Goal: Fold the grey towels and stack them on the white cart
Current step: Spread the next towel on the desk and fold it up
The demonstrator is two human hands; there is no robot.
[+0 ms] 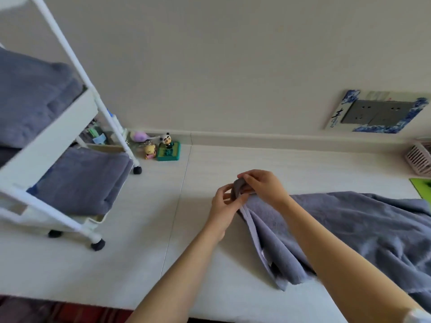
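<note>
A grey towel [345, 231] lies rumpled on the white table, spread toward the right. My left hand [225, 203] and my right hand [261, 185] meet at its far left corner, both pinching the bunched edge a little above the table. The white cart [58, 134] stands at the left. Folded grey towels lie on its upper shelf [30, 99] and on its lower shelf [81, 180].
Small toy figures [163, 148] stand against the wall behind the cart. A blue-framed wall socket [377, 113] is at the right, with a pink basket [419, 157] and a green mat [422, 185] near the table's right edge. The cart's black wheels [98, 244] rest on the table.
</note>
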